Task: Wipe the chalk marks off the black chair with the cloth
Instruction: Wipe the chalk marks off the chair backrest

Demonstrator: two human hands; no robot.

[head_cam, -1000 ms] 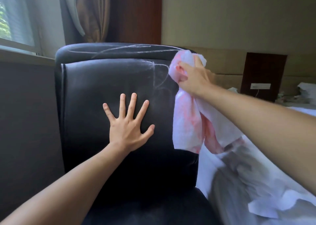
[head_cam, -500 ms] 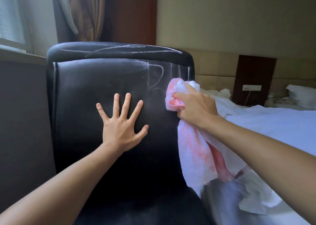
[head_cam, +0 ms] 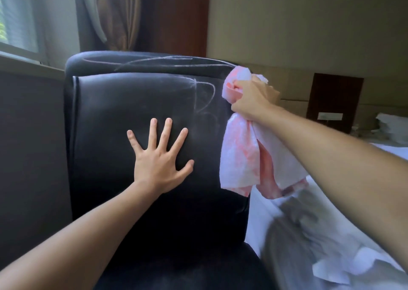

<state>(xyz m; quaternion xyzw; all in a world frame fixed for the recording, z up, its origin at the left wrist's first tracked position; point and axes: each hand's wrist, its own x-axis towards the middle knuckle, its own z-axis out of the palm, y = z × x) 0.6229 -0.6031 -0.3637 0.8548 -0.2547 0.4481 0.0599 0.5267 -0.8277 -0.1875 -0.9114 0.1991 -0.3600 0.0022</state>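
Bedroom beside bed [head_cam: 331, 234] | left hand [head_cam: 160, 162] flat, fingers spread, on black chair [head_cam: 114, 104] | right hand [head_cam: 251, 97] grasping cloth [head_cam: 240, 155] at chair's top corner | advise firm overlapping strokes across chalk marks [head_cam: 205, 95].

Two bare forearms reach in from the lower edge, with no sleeve, watch, bracelet or ring visible on either. The slender left hand [head_cam: 160, 165] has short, plain, unpainted fingernails. The right hand [head_cam: 251, 97] shows only its back and knuckles; its nails are hidden. The right forearm is slightly blurred.
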